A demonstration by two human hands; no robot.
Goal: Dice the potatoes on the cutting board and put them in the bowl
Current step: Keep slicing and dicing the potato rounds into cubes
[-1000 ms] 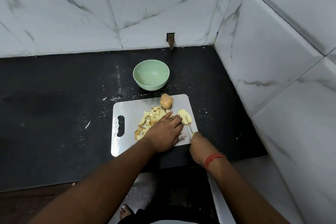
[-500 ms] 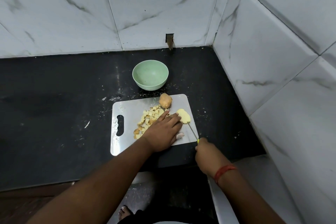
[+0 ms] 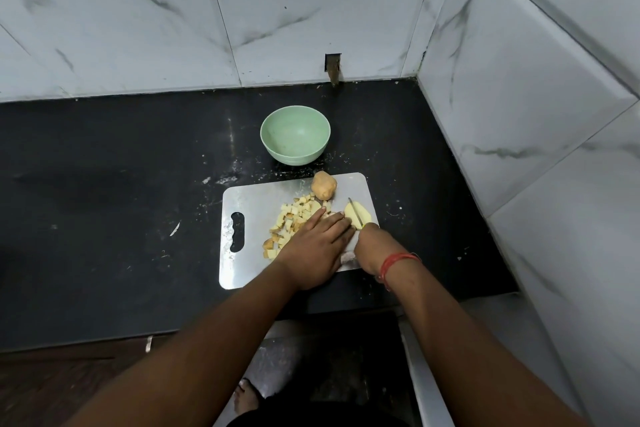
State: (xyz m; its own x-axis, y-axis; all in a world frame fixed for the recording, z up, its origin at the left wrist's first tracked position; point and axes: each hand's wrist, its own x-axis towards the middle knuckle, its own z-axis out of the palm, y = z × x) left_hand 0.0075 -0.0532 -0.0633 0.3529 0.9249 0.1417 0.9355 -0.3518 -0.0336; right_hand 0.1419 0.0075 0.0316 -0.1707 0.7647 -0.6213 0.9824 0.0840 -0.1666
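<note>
Right now, left hand (image 3: 317,246) flat on potato slice (image 3: 360,215) at cutting board (image 3: 256,199) edge, right hand (image 3: 375,246) gripping knife (image 3: 355,211).

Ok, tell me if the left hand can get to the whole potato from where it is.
Probably yes. The left hand lies flat on the cutting board, and the whole potato sits just beyond its fingertips. Only loose diced pieces lie between them; the knife is off to the right.

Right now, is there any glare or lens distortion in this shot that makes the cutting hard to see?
Head view: the wide lens bends the wall tiles and counter edges. The steel cutting board shows soft sheen, no harsh glare. The knife blade over the potato slice is thin and hard to make out, and the left hand hides part of the board.
</note>
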